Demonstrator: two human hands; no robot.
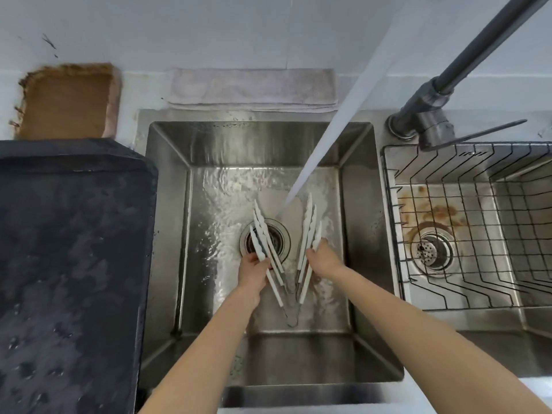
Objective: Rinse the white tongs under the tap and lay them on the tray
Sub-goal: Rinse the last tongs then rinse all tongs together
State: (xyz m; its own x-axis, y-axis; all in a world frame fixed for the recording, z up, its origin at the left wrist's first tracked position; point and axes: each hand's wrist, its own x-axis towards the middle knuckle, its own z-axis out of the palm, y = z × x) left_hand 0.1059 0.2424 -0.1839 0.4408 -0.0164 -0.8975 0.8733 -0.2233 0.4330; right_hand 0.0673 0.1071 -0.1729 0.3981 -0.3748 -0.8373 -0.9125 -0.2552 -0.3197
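Head view, looking down into the left sink basin (167, 234). Left hand (254, 271) grips one bundle of white tongs (264, 243), fingers curled round the arms near mid-length. Right hand (321, 261) holds the other bundle of tong arms on the right, fingers wrapped round them. The two bundles spread apart toward the scalloped tips, which point to the far wall of the basin, and converge toward the near wall into a V. Metal hinge ends meet at the bottom of the V; whether several tongs are stacked here or only one or two pairs cannot be told through the water glare.

Tongs are low in the basin, over the drain (276, 239). Water stream (328, 127) runs diagonally from upper right and lands between the two spread sets of tips, just beyond the drain. Basin floor is covered with rippling water.

Tap (442, 94), dark metal, is mounted on the rim between the two basins; its lever (478, 134) points right.

Dark tray (68, 264) lies on the desk just left of the basin, its surface wet with droplets. No tongs rest on it.

Wire rack (466, 222) sits in the right basin, over a stained floor and a second drain. Folded cloth (254, 89) lies behind the left basin. Brown mat (68, 101) lies behind the tray.
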